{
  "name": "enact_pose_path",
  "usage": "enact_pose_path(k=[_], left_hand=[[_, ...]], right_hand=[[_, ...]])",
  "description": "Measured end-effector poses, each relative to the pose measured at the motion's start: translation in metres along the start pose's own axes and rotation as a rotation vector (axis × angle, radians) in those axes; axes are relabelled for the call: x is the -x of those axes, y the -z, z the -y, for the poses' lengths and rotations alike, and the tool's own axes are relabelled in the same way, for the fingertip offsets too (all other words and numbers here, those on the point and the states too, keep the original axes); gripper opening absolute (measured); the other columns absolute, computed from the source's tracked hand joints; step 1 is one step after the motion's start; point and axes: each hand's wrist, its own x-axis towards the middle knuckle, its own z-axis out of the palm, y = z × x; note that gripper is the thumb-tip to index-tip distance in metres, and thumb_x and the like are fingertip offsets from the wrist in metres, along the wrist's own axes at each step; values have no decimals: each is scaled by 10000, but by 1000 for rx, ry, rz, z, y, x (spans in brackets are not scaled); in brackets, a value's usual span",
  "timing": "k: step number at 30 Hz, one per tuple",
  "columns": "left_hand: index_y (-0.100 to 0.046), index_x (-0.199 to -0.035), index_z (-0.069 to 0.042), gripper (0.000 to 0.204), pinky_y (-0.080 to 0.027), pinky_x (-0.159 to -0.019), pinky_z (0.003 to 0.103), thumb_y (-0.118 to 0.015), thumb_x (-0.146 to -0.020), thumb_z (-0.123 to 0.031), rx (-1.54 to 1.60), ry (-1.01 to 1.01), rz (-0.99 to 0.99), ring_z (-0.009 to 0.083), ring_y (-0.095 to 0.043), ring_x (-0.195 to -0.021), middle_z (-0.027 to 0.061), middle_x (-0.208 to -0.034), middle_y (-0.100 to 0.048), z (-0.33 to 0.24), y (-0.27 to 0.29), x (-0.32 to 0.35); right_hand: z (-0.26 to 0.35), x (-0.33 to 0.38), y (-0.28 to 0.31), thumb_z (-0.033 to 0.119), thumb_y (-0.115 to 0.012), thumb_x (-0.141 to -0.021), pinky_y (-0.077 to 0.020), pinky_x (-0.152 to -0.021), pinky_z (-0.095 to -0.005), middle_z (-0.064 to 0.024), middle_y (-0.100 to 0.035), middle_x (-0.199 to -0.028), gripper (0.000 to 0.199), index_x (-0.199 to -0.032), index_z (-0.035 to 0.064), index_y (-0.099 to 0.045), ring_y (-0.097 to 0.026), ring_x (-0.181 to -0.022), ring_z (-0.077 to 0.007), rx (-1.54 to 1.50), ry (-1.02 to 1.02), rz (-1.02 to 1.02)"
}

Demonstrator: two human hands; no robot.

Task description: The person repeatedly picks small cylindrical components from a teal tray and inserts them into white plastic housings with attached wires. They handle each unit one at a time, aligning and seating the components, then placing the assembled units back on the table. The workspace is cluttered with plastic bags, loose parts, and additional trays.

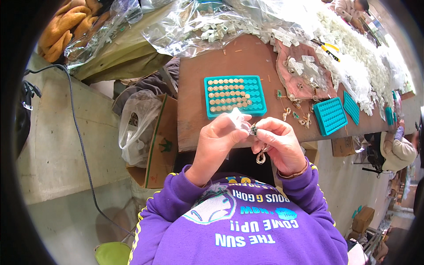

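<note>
Above the near edge of the brown table, both my hands meet in front of my chest. My left hand (213,143) pinches a small white plastic housing (238,117) between thumb and fingers. In my right hand (285,143) is a small dark-green circuit board (253,130), held against the housing's side; how far the two fit together is hidden by my fingers. A coiled thin wire (261,157) hangs below my right fingers. Just beyond my hands lies a teal tray (253,83) with rows of round metal discs, its right-hand slots bare.
Right of my hands sit coiled wires (304,120), a second teal tray (330,116) and a pink cloth (287,84). White plastic parts (349,66) heap along the back, near yellow-handled pliers (330,49). A cardboard box (163,145) with a plastic bag (137,119) stands left. Other people work far right.
</note>
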Motion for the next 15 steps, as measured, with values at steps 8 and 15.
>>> enact_pose_path(k=[8,15], left_hand=[[-546,-996,-37,225,-535,-715,240,-694,-846,41,154,-38,-59,105,-635,-836,47,-912,-653,4,-3,0],[-576,-959,-18,171,-537,-716,243,-692,-848,42,-6,-22,33,114,-641,-801,64,-908,-656,3,6,-3]], right_hand=[[-12,-6,-6,118,-661,-921,-487,-612,-222,-51,-674,-850,155,-1009,-10,-655,-611,-673,-94,162,76,-98],[8,-1,-6,13,-735,-834,-513,-654,-214,-55,-683,-832,113,-926,-16,-676,-626,-742,-70,811,272,-100]])
